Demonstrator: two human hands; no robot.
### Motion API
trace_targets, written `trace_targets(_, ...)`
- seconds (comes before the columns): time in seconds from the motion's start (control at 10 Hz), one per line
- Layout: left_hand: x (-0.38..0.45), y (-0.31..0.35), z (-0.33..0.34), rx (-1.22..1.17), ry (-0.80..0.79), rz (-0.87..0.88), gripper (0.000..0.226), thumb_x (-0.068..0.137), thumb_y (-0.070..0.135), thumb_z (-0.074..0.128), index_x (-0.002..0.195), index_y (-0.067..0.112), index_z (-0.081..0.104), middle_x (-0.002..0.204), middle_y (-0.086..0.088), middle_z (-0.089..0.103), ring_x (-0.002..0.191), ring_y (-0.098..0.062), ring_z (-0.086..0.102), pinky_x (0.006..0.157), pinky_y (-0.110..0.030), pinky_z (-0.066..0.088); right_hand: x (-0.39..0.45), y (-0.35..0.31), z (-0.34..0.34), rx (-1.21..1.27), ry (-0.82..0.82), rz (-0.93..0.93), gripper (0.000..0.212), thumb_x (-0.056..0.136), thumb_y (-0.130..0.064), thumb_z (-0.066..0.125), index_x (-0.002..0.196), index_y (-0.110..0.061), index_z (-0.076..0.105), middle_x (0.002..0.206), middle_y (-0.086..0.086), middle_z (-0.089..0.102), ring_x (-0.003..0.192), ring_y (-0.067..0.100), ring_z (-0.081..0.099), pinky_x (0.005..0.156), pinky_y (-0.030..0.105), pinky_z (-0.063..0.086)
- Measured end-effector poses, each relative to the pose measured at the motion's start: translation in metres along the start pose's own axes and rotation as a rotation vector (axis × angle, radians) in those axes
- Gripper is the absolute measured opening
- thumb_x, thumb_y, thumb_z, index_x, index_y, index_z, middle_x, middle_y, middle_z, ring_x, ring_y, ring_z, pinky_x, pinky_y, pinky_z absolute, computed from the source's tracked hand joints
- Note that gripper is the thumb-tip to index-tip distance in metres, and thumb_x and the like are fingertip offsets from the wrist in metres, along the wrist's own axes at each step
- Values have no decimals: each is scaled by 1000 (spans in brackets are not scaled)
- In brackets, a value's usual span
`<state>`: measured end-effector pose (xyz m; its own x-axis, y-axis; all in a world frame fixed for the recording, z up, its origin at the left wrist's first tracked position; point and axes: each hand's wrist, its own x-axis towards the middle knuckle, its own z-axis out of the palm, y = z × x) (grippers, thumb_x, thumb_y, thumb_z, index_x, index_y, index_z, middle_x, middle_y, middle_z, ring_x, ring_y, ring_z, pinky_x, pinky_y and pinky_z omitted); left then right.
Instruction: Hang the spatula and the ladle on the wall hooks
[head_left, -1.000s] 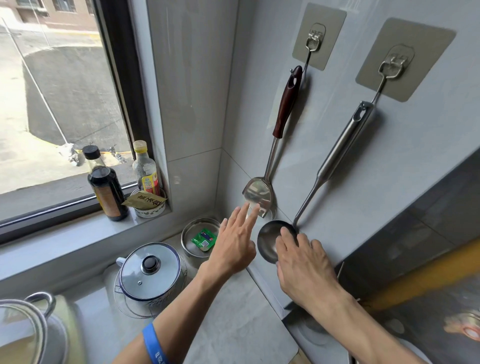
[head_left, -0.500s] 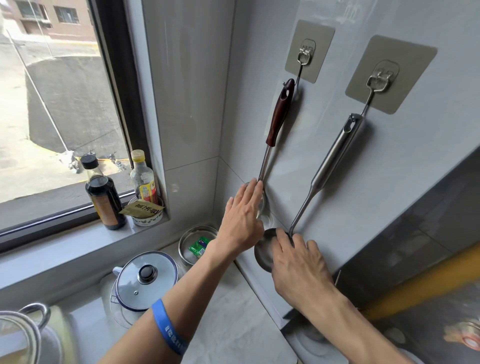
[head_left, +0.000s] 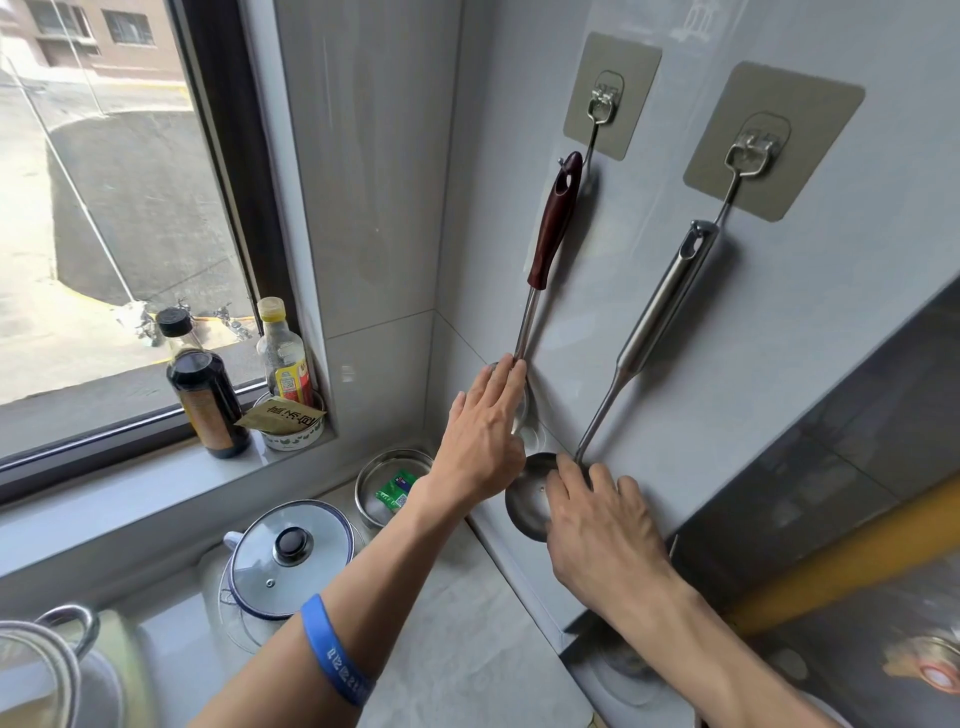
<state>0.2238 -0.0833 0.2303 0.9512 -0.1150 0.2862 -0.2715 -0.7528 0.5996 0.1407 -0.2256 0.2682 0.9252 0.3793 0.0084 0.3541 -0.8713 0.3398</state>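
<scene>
Both hands, left (head_left: 480, 439) and right (head_left: 602, 525), reach forward, fingers extended.

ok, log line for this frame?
spatula: on left hook | ladle: on right hook | left hand: flat on spatula blade | right hand: on ladle bowl

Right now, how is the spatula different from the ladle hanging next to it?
The spatula has a dark reddish-brown handle; the ladle is shiny metal all over. The spatula hangs on the hook nearer the window, the ladle on the farther one. The left hand lies over the spatula's flat blade, while the right hand touches the ladle's round bowl. Both hang from wall hooks with handles up.
</scene>
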Motion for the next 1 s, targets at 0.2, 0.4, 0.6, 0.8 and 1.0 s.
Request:
trace_targets(0.2, 0, 0, -1, 4, -7, -1, 87, 73, 2, 46, 151, 19, 11, 163, -1, 10, 149, -21, 7, 116, -56, 24, -1, 3, -1, 4, -5, 21, 34, 70, -12, 63, 103, -5, 65, 120, 15, 64, 79, 32, 59, 61, 41, 44)
trace_targets(0.4, 0, 1, -2, 7, -16, -7, 87, 73, 2, 45, 151, 19, 12, 163, -1, 10, 149, -21, 7, 116, -56, 24, -1, 4, 2, 1, -15, 14, 36, 75, -15, 61, 110, -6, 63, 128, 15, 59, 84, 32, 58, 65, 42, 44)
trace_targets(0.6, -1, -2, -2, 15, -13, 8, 88, 72, 3, 45, 151, 23, 11, 163, -1, 11, 149, -21, 8, 116, -57, 24, -4, 3, 3, 9, 0, -8, 36, 80, -19, 57, 114, -8, 58, 137, 14, 52, 88, 32, 56, 67, 42, 42)
trace_targets(0.8, -5, -2, -1, 24, -33, 2, 88, 71, 2, 45, 150, 23, 13, 162, -3, 14, 148, -21, 10, 114, -59, 27, -19, 0, 7, 53, 6, -31, 40, 84, -25, 56, 121, -10, 56, 142, 14, 50, 93, 33, 57, 73, 44, 46)
trace_targets(1.0, -8, 1, -5, 13, -23, 9, 88, 72, 0, 47, 151, 21, 13, 163, -3, 13, 149, -22, 9, 115, -56, 26, -39, -1, 9, 197, 34, -76, 39, 82, -30, 60, 117, -13, 58, 139, 9, 55, 89, 29, 59, 70, 42, 51)
